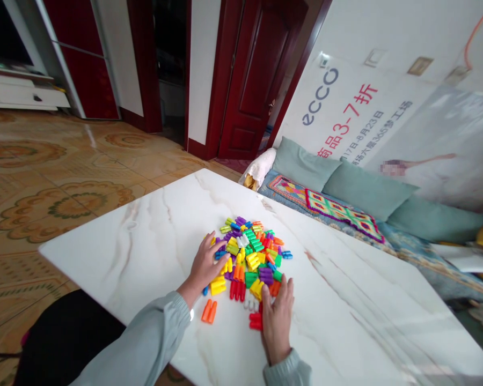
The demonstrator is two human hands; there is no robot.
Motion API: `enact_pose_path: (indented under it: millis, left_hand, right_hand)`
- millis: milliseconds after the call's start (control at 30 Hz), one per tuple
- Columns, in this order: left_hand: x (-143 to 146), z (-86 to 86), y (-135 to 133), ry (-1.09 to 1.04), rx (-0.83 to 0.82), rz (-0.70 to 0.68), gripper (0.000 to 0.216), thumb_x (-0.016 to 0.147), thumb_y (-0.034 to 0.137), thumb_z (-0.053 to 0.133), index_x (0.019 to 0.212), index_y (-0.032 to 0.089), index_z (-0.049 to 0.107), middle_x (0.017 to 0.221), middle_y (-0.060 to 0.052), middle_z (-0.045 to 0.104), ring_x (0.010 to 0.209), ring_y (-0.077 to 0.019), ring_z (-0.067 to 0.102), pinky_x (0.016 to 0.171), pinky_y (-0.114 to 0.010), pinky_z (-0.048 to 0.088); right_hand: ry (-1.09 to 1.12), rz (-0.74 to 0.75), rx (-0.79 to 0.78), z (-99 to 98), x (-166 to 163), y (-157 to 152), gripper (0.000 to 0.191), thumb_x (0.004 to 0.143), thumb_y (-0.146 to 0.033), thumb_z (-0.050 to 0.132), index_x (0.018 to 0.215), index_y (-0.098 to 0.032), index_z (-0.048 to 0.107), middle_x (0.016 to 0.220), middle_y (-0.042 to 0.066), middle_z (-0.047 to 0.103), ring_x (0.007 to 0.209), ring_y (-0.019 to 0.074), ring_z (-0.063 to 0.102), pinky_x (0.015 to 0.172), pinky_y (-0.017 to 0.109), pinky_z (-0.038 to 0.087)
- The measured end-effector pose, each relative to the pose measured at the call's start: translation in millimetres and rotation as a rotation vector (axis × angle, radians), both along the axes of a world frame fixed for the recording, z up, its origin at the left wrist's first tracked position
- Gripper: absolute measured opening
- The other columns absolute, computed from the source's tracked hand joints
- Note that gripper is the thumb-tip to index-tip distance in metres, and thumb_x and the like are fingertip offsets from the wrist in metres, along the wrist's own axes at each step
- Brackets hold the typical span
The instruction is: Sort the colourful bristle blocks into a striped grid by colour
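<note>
A heap of small plastic pieces, each like a short row of joined rounded pegs, lies on the white marbled table (161, 225). My left hand (205, 262) rests at the heap's left side with fingers spread, near a yellow piece (218, 286). At the front right, my right hand (277, 313) is open, its palm side turned toward the pile, beside a red piece (256, 321) and a pale grey piece (250, 305). An orange two-peg piece (209, 311) lies apart at the near left. Purple pieces (266, 276) and green pieces (254, 239) show within the heap.
Beyond the table's right edge stands a sofa with green-grey cushions (306, 163) and a colourful crocheted cover (342, 212). A dark red door (261, 75) is behind. Patterned floor tiles (64, 203) spread to the left, with a black object (64, 338) at the lower left.
</note>
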State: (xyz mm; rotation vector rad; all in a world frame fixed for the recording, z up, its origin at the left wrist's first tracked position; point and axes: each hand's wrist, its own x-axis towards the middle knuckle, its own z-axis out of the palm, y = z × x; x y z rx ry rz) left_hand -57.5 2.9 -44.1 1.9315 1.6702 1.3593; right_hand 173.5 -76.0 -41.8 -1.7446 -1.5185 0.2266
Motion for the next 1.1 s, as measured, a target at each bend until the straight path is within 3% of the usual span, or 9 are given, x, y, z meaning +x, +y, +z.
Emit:
enact_pose_path:
  millis: [100,200,300,400,567,667,833,1000,1100]
  left_hand:
    - [1,-2.7,0,0.038,-0.005,0.007,0.039,0.089,0.038,0.059,0.124,0.021,0.065,0.153,-0.011,0.037,0.144,-0.033,0.031,0.118,-0.052,0.032]
    - [2,-4.3,0,0.05,-0.012,0.011,0.039,0.088,0.037,0.06,0.124,0.023,0.065,0.153,-0.011,0.037,0.145,-0.0337,0.03,0.118,-0.053,0.032]
    - [3,-4.4,0,0.055,-0.022,0.021,0.04,0.086,0.036,0.063,0.124,0.024,0.065,0.155,-0.01,0.035,0.147,-0.0359,0.024,0.118,-0.055,0.031]
    - [3,-3.5,-1,0.048,-0.04,0.045,0.041,0.085,0.035,0.065,0.125,0.024,0.065,0.156,-0.01,0.033,0.148,-0.038,0.02,0.118,-0.056,0.03]
    - [4,-2.1,-2,0.084,-0.067,0.057,0.042,0.085,0.034,0.065,0.125,0.024,0.064,0.157,-0.011,0.031,0.148,-0.0379,0.02,0.118,-0.055,0.03]
    - [4,-1.4,-2,0.128,-0.064,0.051,0.042,0.084,0.034,0.066,0.124,0.024,0.065,0.156,-0.01,0.033,0.146,-0.0364,0.027,0.117,-0.053,0.032]
    - [3,-1.5,0,0.162,-0.057,0.051,0.041,0.082,0.034,0.067,0.122,0.024,0.066,0.152,-0.01,0.039,0.144,-0.0352,0.032,0.117,-0.053,0.034]
    - [2,-2.9,1,0.123,-0.021,0.047,0.037,0.083,0.033,0.066,0.119,0.024,0.068,0.148,-0.01,0.045,0.142,-0.0345,0.035,0.116,-0.052,0.035]
    - [1,-3.6,2,0.104,-0.025,0.054,0.036,0.083,0.031,0.065,0.118,0.024,0.069,0.145,-0.011,0.048,0.141,-0.0344,0.038,0.115,-0.052,0.037]
  right_hand:
    - [0.052,0.077,0.019,-5.6,-21,-3,0.077,0.095,-0.061,0.036,0.154,-0.014,0.022,0.162,0.022,0.014,0.149,0.0362,0.016,0.114,0.061,0.021]
    - [0.039,0.04,0.003,3.1,-14,9,0.076,0.095,-0.064,0.033,0.155,-0.017,0.024,0.162,0.019,0.019,0.149,0.0359,0.014,0.114,0.066,0.012]
    - [0.014,-0.021,0.004,17.1,20,51,0.075,0.094,-0.066,0.028,0.15,-0.017,0.035,0.159,0.016,0.028,0.149,0.0348,0.015,0.114,0.066,0.009]
    - [0.076,-0.03,-0.126,24.8,53,105,0.076,0.091,-0.067,0.029,0.144,-0.014,0.044,0.154,0.019,0.037,0.148,0.0365,0.018,0.114,0.064,0.011]
    - [0.138,0.035,-0.157,17.8,61,156,0.075,0.087,-0.071,0.031,0.128,-0.016,0.059,0.14,0.02,0.055,0.139,0.0378,0.038,0.111,0.063,0.021]
    - [0.18,0.098,-0.123,12.4,55,154,0.078,0.085,-0.075,0.03,0.125,-0.017,0.062,0.135,0.018,0.059,0.132,0.0328,0.048,0.11,0.053,0.031]
    - [0.232,0.108,-0.096,12.6,51,125,0.084,0.082,-0.079,0.033,0.13,-0.015,0.059,0.142,0.017,0.054,0.136,0.0329,0.044,0.11,0.049,0.033]
    - [0.391,0.008,0.043,15.6,39,79,0.078,0.091,-0.069,0.033,0.138,-0.011,0.052,0.143,0.018,0.052,0.135,0.0298,0.045,0.111,0.044,0.034]
    - [0.457,-0.026,0.057,12.5,33,56,0.075,0.09,-0.068,0.037,0.132,-0.009,0.056,0.136,0.019,0.057,0.129,0.0311,0.05,0.108,0.044,0.037]
